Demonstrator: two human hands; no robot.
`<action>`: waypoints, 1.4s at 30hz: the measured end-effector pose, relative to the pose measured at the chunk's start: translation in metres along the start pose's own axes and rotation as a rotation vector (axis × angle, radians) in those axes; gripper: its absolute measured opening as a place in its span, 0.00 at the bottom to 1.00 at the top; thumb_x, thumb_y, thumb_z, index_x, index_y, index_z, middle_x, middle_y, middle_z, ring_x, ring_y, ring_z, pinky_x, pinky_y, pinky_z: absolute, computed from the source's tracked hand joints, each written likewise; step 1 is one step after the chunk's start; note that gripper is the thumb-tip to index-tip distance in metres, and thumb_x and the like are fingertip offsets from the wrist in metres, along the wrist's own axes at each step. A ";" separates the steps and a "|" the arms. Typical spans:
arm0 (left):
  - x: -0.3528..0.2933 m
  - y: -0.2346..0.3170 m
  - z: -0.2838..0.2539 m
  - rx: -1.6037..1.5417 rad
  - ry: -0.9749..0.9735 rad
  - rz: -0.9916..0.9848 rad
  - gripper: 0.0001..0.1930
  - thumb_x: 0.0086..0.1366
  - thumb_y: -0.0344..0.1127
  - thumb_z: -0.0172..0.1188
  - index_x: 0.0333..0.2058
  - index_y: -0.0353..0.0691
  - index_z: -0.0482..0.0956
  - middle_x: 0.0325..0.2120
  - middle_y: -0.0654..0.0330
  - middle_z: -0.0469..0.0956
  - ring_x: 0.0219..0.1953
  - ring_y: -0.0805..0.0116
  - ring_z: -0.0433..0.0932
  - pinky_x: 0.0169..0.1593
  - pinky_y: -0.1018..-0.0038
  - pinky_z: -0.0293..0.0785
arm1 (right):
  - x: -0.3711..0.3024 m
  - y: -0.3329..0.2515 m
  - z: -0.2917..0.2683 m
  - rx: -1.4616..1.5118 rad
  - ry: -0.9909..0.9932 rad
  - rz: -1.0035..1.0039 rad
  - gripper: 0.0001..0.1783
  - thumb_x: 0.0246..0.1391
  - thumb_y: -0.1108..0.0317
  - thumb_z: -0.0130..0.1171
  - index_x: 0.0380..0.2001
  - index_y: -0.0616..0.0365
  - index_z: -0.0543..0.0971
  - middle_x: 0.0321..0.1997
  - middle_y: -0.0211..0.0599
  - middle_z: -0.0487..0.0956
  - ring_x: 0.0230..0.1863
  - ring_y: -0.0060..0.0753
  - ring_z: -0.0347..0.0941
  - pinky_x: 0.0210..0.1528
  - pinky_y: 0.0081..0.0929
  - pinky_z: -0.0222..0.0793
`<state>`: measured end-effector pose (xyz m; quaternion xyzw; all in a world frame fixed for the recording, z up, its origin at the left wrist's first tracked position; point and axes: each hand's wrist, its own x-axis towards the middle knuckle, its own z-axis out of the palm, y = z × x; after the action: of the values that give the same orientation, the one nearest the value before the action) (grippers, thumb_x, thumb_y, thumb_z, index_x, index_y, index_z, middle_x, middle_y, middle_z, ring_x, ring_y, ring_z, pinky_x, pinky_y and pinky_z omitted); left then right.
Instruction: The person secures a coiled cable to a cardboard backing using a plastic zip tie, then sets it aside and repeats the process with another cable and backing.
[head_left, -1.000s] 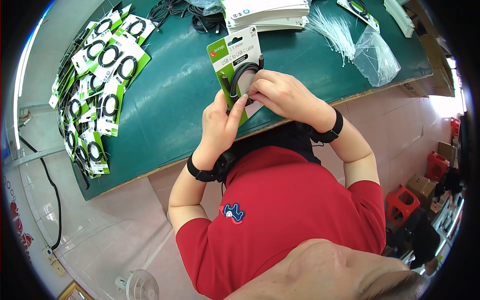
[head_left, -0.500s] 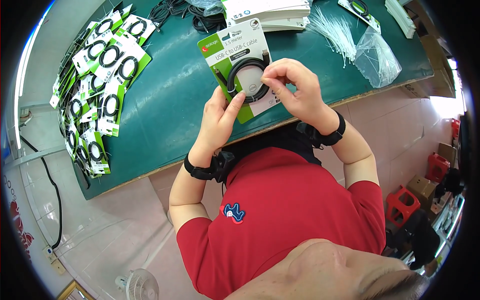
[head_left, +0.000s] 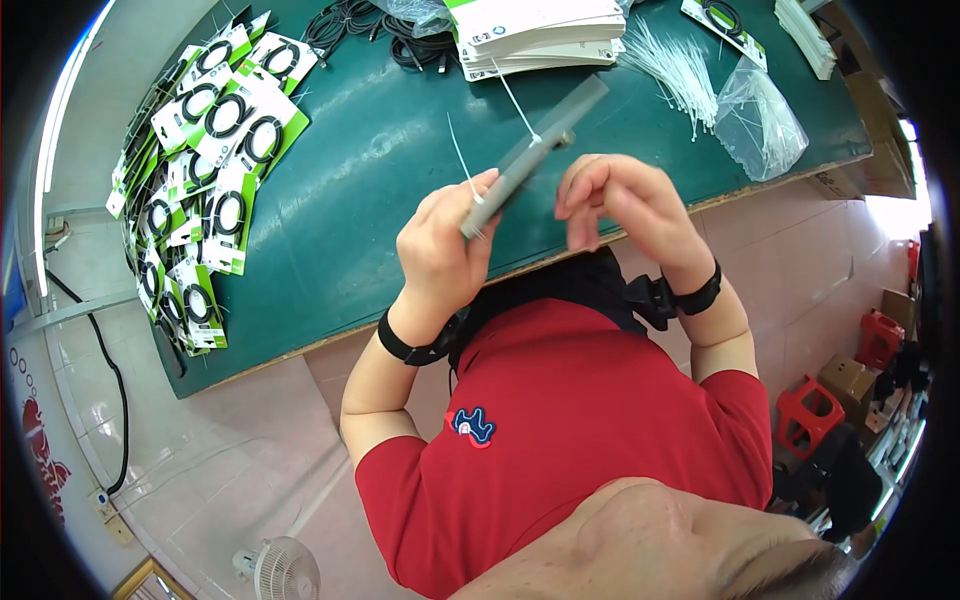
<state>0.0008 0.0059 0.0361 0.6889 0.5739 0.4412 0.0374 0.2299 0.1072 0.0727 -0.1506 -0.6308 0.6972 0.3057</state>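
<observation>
One broad counter with a dark green top (head_left: 360, 210) fills the upper part of my head view, and a spread heap of white-and-green cards with coiled black cables (head_left: 200, 185) covers its left end. Toward the far side I make out a thick stack of white cards (head_left: 540, 35), a tangle of black cables (head_left: 420, 45), and at right a fan of thin white plastic ties (head_left: 670, 75) beside a clear plastic bag (head_left: 765, 125).

My left hand (head_left: 440, 235) has its grip clenched on the lower end of a thin, flat grey-looking card (head_left: 515, 178), tilted and nearly edge-on above the counter, in front of me. My right hand (head_left: 635, 205) is near it but apart, its grip released, fingers loosely curled, nothing visible in them. Motion blurs the card; its printed faces are hidden at this angle.

I judge the step in hand as turning the card to reach its tied side; the next move calls for a steady left grip and right fingertips placed on a tie. Two slim white tie tails (head_left: 517, 100) stick out long from the card, and a small dark nub (head_left: 565, 138) pokes past its right side.
</observation>
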 end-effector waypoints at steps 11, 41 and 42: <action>-0.002 -0.002 -0.001 0.354 -0.001 0.435 0.12 0.57 0.31 0.60 0.40 0.35 0.76 0.45 0.52 0.83 0.41 0.59 0.83 0.38 0.73 0.78 | -0.007 0.082 -0.008 0.923 -0.050 0.557 0.26 0.68 0.63 0.51 0.64 0.65 0.68 0.60 0.48 0.77 0.56 0.37 0.78 0.52 0.29 0.79; 0.004 -0.004 -0.004 -1.012 -0.220 -0.967 0.19 0.74 0.42 0.54 0.55 0.35 0.69 0.45 0.60 0.78 0.43 0.76 0.78 0.39 0.80 0.76 | 0.031 0.019 -0.008 -0.088 -0.178 0.439 0.08 0.59 0.70 0.63 0.36 0.64 0.79 0.33 0.32 0.82 0.32 0.19 0.80 0.31 0.16 0.74; 0.004 -0.004 -0.003 -1.015 -0.224 -0.973 0.19 0.74 0.42 0.54 0.55 0.35 0.69 0.45 0.60 0.78 0.43 0.76 0.78 0.39 0.80 0.76 | 0.030 0.020 -0.007 -0.088 -0.178 0.440 0.08 0.59 0.70 0.63 0.36 0.64 0.79 0.33 0.32 0.82 0.32 0.19 0.80 0.31 0.16 0.74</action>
<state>-0.0047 0.0093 0.0381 0.2933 0.5328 0.5138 0.6051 0.2060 0.1308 0.0570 -0.2357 -0.6371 0.7292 0.0829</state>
